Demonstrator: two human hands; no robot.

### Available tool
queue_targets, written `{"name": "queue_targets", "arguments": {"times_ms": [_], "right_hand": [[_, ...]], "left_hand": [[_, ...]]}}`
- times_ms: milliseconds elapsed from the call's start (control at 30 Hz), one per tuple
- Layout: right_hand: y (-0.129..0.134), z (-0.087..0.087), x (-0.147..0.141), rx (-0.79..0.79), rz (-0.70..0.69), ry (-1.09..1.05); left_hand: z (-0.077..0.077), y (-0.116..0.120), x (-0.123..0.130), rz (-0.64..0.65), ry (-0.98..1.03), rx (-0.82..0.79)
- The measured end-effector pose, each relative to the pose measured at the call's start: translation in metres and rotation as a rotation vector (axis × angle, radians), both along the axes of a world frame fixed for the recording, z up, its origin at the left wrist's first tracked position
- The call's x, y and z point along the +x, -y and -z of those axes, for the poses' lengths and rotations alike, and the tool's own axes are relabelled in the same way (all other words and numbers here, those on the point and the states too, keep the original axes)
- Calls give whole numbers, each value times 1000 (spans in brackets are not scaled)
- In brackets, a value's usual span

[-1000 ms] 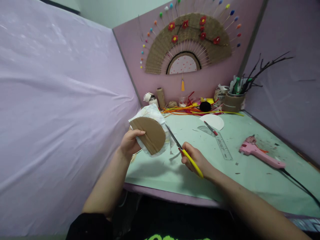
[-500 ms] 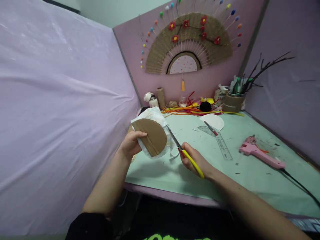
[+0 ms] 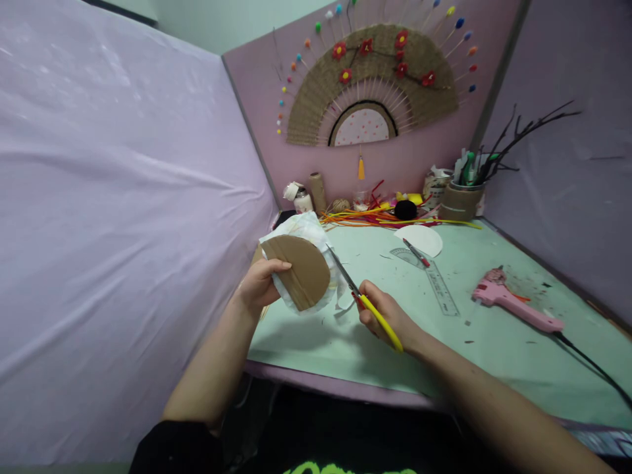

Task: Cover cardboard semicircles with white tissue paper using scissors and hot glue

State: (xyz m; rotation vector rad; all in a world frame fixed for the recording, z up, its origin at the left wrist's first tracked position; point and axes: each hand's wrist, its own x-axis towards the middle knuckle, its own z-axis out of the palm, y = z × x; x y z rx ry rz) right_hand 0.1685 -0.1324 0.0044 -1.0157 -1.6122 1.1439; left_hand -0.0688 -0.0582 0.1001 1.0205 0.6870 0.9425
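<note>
My left hand (image 3: 263, 282) pinches a semicircular piece of brown cardboard (image 3: 302, 270), thumb on its face, above the left part of the table. Behind the cardboard lies a thin white sheet (image 3: 303, 226), sticking out past the edge all around; a narrow strip of it hangs at the right. In my right hand (image 3: 382, 313) is a pair of scissors (image 3: 374, 312) with yellow handles, fingers closed round them. The blades point up and left, their tips at the sheet's right edge. Whether the blades are parted is hard to make out.
A pink glue gun (image 3: 516, 304) with a black cord lies at the right. Nearer the middle are a clear ruler (image 3: 442, 288), a protractor (image 3: 407, 257), a red pen (image 3: 416, 252) and a white paper half-circle (image 3: 424, 238). Pipe cleaners (image 3: 355, 218) and a can of twigs (image 3: 461, 201) stand behind.
Almost nothing differs. Both hands, the cardboard and the scissors keep nearly the same place, with only a very slight shift of the view.
</note>
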Motion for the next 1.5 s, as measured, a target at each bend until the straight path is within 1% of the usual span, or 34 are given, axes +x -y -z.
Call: {"name": "queue_targets", "arguments": {"times_ms": [233,400,767,867,967,1200,1500], "right_hand": [[-1,3,0,-8,17,-3],[-2,3,1,37,10,37],[-1,5,1,63,-43,28],[-1,4,1,60,-57,39],[0,2,2,50,-66,55],[2,-2,0,36,-35,42],[1,-3,0,41,29,43]], "left_hand": [[-1,1,0,-43,-6,1],[-1,0,-1,-55,-11,11],[1,1,-3,-32,-60,33],[1,2,-3,-43,-67,34],[1,2,-2,-18,-81,28],[1,2,-3,29,-101,16],[-1,3,-2,-1,-99,6]]}}
